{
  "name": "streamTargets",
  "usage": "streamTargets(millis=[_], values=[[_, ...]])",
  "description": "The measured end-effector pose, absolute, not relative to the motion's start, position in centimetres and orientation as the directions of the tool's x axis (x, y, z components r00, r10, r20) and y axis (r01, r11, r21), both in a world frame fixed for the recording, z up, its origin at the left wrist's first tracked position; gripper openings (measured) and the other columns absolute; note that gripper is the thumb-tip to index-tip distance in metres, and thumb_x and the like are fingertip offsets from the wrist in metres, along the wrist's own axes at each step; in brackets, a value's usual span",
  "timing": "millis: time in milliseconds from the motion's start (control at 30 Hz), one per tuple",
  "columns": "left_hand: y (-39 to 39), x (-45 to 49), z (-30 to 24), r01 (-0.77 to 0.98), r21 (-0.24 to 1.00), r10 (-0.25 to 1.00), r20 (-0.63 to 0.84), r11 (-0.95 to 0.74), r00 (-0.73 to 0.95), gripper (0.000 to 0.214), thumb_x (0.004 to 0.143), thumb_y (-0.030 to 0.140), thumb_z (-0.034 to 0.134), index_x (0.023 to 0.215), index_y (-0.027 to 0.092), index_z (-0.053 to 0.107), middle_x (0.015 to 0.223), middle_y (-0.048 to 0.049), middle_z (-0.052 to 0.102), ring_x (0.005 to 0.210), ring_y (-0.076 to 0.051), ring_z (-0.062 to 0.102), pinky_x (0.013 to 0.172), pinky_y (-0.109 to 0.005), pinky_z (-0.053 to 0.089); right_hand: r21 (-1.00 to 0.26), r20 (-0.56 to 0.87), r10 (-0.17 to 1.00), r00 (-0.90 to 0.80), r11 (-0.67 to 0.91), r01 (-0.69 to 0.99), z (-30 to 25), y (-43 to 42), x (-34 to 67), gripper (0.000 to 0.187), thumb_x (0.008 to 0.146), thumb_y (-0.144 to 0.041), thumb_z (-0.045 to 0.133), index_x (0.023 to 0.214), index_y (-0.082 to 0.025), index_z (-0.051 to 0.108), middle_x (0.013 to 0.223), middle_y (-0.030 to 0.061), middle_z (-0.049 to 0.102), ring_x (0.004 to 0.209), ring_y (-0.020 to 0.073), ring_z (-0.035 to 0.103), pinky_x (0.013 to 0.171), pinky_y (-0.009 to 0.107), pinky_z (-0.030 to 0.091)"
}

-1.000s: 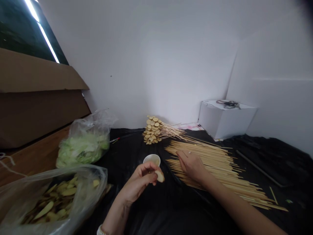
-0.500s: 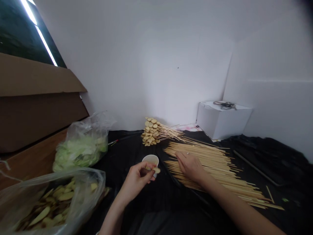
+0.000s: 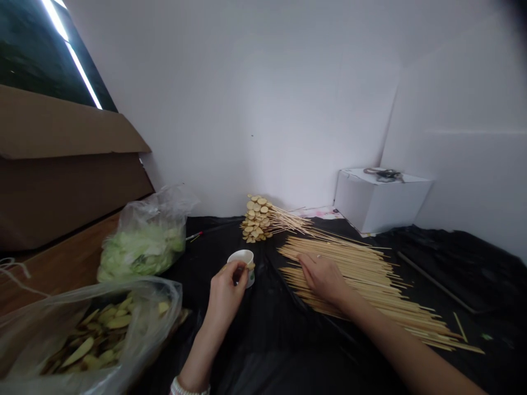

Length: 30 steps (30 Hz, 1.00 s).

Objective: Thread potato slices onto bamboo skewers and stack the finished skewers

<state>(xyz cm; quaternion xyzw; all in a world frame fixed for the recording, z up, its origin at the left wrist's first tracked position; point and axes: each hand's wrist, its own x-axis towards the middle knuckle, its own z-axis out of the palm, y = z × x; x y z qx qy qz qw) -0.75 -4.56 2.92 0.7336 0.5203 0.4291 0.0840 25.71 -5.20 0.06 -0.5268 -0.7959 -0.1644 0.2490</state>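
My left hand (image 3: 226, 288) is closed in a pinch, with the edge of a thin potato slice (image 3: 251, 266) showing at its fingertips. Right behind those fingers stands a white paper cup (image 3: 242, 255), partly covered by the hand; whether they touch it I cannot tell. My right hand (image 3: 323, 277) rests over a wide spread of bamboo skewers (image 3: 370, 282), its fingers drawn together on the skewers near their left ends. Skewered potato slices (image 3: 257, 219) are piled behind the cup, their sticks pointing right.
A plastic bag of potato slices (image 3: 80, 351) lies open at front left. Behind it sits a clear bag of pale green slices (image 3: 142, 249). A white box (image 3: 381, 200) with a dark cord stands at back right, and a cardboard box (image 3: 66, 192) at far left. Black plastic sheeting (image 3: 263, 340) covers the surface.
The cup has shifted left along with my left hand, which has turned so that its back faces me more. My right hand stays at the skewers' left ends. The view has swung slightly.
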Motion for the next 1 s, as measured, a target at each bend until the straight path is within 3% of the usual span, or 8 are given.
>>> streamTargets(millis=[167,267,400,467,567,667,1000], values=[[-5.0,-0.3,3.3,0.627,0.613,0.808,0.587,-0.481,0.046,0.011,0.081,0.029,0.057,0.083,0.020,0.063,0.090,-0.0036,0.067,0.065,-0.015,0.062,0.062,-0.026,0.048,-0.008,0.592,0.742,-0.315,0.396,0.918,0.4,-5.4,25.6,0.021,0.094,-0.016,0.040,0.092,-0.017,0.060,0.079,0.0035,0.062,0.070,0.0149,0.054,0.061,0.026,0.030],[-5.4,0.4,3.2,0.537,0.692,0.814,0.581,-0.482,-0.018,0.012,0.081,0.031,0.060,0.084,0.020,0.064,0.085,-0.0025,0.065,0.060,-0.013,0.057,0.058,-0.024,0.045,-0.019,0.637,0.705,-0.311,0.418,0.908,0.7,-5.6,25.3,0.021,0.094,-0.015,0.040,0.097,-0.016,0.061,0.082,0.0046,0.063,0.071,0.0149,0.056,0.062,0.026,0.033],[-5.7,1.8,2.7,0.166,0.896,0.906,0.422,-0.411,-0.034,0.018,0.074,0.033,0.070,0.083,0.018,0.065,0.078,-0.0016,0.065,0.070,-0.015,0.061,0.066,-0.025,0.048,-0.023,0.715,0.621,-0.323,0.482,0.876,0.9,-6.0,24.9,0.023,0.094,-0.014,0.040,0.103,-0.015,0.061,0.084,0.0065,0.064,0.076,0.0162,0.058,0.066,0.026,0.039],[-5.9,2.3,2.7,-0.060,0.953,0.955,0.298,-0.297,0.000,0.030,0.071,0.032,0.074,0.096,0.017,0.066,0.082,-0.0019,0.066,0.074,-0.015,0.063,0.069,-0.025,0.050,-0.001,0.754,0.561,-0.342,0.522,0.853,1.1,-6.2,24.7,0.025,0.093,-0.011,0.039,0.106,-0.014,0.061,0.083,0.0068,0.064,0.075,0.0162,0.058,0.065,0.026,0.040],[-6.2,2.5,3.2,-0.317,0.941,0.988,0.143,-0.116,0.061,0.040,0.068,0.028,0.078,0.104,0.017,0.067,0.085,-0.0017,0.067,0.075,-0.014,0.065,0.073,-0.024,0.052,0.031,0.797,0.483,-0.362,0.567,0.823,1.3,-6.6,24.3,0.026,0.094,-0.011,0.039,0.109,-0.012,0.060,0.079,0.0065,0.064,0.069,0.0158,0.057,0.062,0.027,0.041],[-6.4,2.1,3.9,-0.485,0.875,0.995,0.045,0.004,0.088,0.025,0.066,0.023,0.081,0.087,0.016,0.068,0.085,-0.0024,0.068,0.084,-0.016,0.067,0.077,-0.024,0.052,0.065,0.827,0.411,-0.385,0.609,0.791,1.6,-7.2,23.8,0.024,0.095,-0.014,0.041,0.109,-0.011,0.061,0.076,0.0062,0.065,0.066,0.0155,0.057,0.060,0.027,0.041],[-6.1,2.0,3.6,-0.562,0.825,0.991,0.027,0.052,0.131,0.021,0.071,0.025,0.078,0.086,0.013,0.069,0.081,-0.0033,0.065,0.069,-0.008,0.059,0.059,-0.016,0.048,0.120,0.810,0.368,-0.457,0.658,0.743,1.6,-7.8,22.8,0.026,0.094,-0.012,0.041,0.110,-0.010,0.062,0.073,0.0046,0.065,0.057,0.0141,0.055,0.053,0.028,0.036]])
